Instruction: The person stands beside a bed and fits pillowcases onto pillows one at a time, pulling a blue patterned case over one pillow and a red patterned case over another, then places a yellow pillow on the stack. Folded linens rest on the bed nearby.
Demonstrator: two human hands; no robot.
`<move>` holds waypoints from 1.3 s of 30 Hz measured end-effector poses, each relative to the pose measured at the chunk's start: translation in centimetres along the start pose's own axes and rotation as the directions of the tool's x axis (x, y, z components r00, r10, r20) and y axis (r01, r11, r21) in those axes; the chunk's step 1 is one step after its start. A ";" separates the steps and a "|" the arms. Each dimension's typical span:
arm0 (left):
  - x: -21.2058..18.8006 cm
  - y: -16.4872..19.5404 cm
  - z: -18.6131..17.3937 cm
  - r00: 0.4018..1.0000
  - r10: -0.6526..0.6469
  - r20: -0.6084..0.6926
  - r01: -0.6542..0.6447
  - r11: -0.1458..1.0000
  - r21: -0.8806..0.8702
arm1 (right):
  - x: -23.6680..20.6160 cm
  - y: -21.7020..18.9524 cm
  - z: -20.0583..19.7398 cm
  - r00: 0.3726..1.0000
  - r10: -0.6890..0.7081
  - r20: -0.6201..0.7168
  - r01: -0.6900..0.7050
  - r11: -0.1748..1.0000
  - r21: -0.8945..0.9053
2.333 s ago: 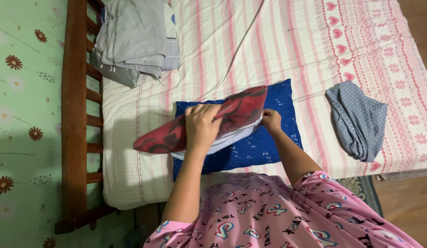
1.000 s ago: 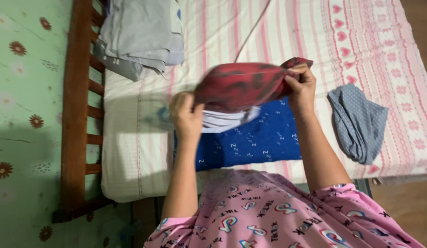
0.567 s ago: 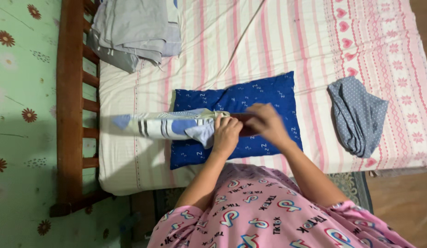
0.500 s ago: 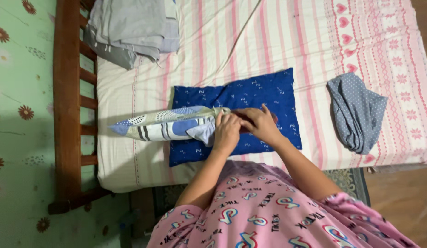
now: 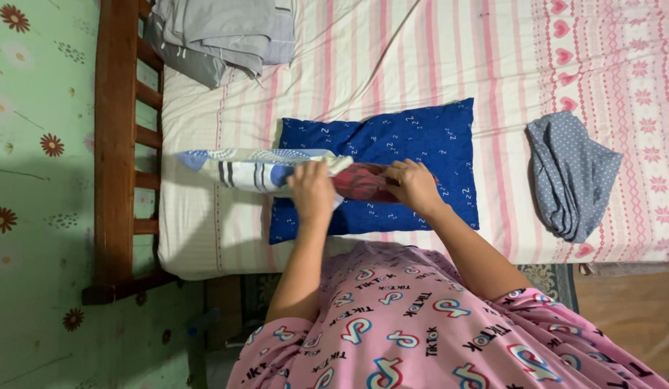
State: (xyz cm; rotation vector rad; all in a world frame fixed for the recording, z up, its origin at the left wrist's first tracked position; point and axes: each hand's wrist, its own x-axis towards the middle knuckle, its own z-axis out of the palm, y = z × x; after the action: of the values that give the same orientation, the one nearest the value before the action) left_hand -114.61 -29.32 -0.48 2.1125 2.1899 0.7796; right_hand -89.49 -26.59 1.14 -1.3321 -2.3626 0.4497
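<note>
A long pillow (image 5: 241,170) with a white, blue-striped surface lies across the bed, over a dark blue patterned pillow (image 5: 414,140). A red patterned pillowcase (image 5: 365,181) is bunched around the long pillow's right end. My left hand (image 5: 311,191) grips the bunched edge where red cloth meets the white pillow. My right hand (image 5: 415,186) holds the red pillowcase at its right end. Both hands rest on top of the blue pillow.
The bed has a pink-striped sheet (image 5: 421,50). A pile of grey folded cloth (image 5: 219,32) sits at the far left corner. A grey dotted cloth (image 5: 568,176) lies to the right. A wooden bed frame (image 5: 118,144) runs along the left, beside a green flowered floor (image 5: 32,180).
The red pillowcase was held up stretched between both hands. It has come down onto the blue pillow, and the white striped pillow now sticks out leftward from it.
</note>
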 end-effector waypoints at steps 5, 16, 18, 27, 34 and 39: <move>-0.2 -6.4 -1.3 0.979 -0.132 -0.158 0.139 0.990 0.029 | -2.2 1.2 0.1 0.999 0.050 0.007 -0.050 0.980 0.190; 0.3 -2.5 -4.1 0.923 -0.179 0.341 0.128 0.978 0.168 | -4.7 -1.1 0.2 0.981 0.013 0.193 -0.053 0.977 0.208; -0.4 -0.4 -1.5 0.886 -0.144 0.440 0.078 0.983 0.166 | -5.4 -1.3 0.6 0.972 -0.019 0.233 -0.035 0.974 0.225; -0.9 -9.8 4.7 0.804 -0.401 0.439 0.349 0.916 0.198 | -10.3 -0.2 1.4 0.961 0.100 0.257 -0.189 0.918 0.349; 4.6 -2.3 -0.9 0.988 -0.157 0.008 0.143 0.879 -0.454 | -8.8 -1.3 -2.8 0.988 0.119 0.101 -0.144 0.945 0.292; 7.8 1.8 -5.8 0.975 -0.085 -0.205 -0.069 0.764 -0.642 | -7.6 -0.9 -5.9 0.991 0.131 -0.027 -0.124 0.975 0.184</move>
State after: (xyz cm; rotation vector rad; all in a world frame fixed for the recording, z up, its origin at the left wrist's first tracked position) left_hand -115.61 -24.05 7.79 1.7082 1.6271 1.5653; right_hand -83.75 -33.13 5.39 -1.3982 -2.1546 0.6550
